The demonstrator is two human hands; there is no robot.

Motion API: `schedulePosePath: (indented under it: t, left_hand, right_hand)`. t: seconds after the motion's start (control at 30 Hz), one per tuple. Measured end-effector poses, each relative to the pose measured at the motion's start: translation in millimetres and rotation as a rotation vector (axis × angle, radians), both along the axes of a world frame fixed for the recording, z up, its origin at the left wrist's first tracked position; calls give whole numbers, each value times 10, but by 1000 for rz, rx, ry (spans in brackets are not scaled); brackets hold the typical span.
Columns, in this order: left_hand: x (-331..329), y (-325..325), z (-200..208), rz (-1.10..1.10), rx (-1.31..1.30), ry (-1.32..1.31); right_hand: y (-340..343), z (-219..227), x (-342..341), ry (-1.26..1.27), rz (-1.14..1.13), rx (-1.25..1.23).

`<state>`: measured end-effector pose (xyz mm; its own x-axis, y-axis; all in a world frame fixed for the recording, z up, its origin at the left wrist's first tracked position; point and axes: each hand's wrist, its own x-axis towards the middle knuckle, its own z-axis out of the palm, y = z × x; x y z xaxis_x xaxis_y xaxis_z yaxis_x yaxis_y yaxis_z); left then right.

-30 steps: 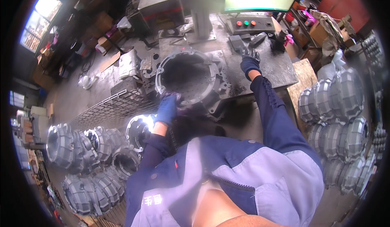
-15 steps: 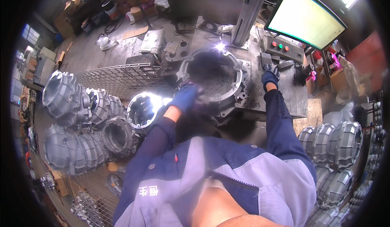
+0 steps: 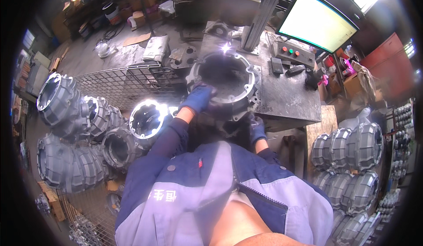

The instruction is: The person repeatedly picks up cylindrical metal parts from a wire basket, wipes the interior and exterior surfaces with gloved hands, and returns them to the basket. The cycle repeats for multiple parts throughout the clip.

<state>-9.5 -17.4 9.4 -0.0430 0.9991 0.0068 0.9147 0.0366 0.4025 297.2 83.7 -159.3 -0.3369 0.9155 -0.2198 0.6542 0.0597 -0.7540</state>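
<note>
A ring-shaped cast metal housing [image 3: 252,86] with a wide round opening stands on the workbench in front of me, under a bright lamp. My left hand [image 3: 199,98], in a blue glove, is closed on the left side of its rim, with the fingertips over the inner edge. My right hand [image 3: 256,128], also gloved, is low beside the near right side of the housing, off the bench's front edge. Its fingers are dark and partly hidden, so I cannot tell whether they touch the housing.
At right on the bench [image 3: 291,98] are a button box [image 3: 294,54], a small dark block [image 3: 276,65] and a monitor [image 3: 317,21]. A metal post [image 3: 260,21] rises behind the housing. More housings are stacked at left [image 3: 66,162] and right [image 3: 346,147], beside a wire mesh cage [image 3: 123,85].
My right hand has left the small dark block by the button box and come back toward me, down beside the housing. My left hand stays on the rim.
</note>
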Motion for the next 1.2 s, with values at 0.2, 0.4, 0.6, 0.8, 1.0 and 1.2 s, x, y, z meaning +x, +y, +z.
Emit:
schedulePosePath:
  t: [0.2, 0.4, 0.6, 0.8, 1.0, 1.2]
  left_hand:
    - [-7, -8, -27, -4, -1, 9]
    - [-39, -9, -135, -15, 19, 2]
    - [-52, 14, -194, 7, 97, -17]
    - [-10, -28, -57, -23, 51, 22]
    - [-35, -17, -118, -17, 149, -19]
    - [-47, -2, -158, -35, 105, 19]
  right_hand:
    - [-138, -238, -98, 134, 753, 373]
    - [-253, -262, -104, -78, 579, 301]
    - [-126, -541, -190, 260, 476, 175]
    - [-210, -79, -167, -473, 627, 278]
    - [-418, 287, -246, -241, 735, 357]
    - [-411, -46, -283, 90, 644, -10]
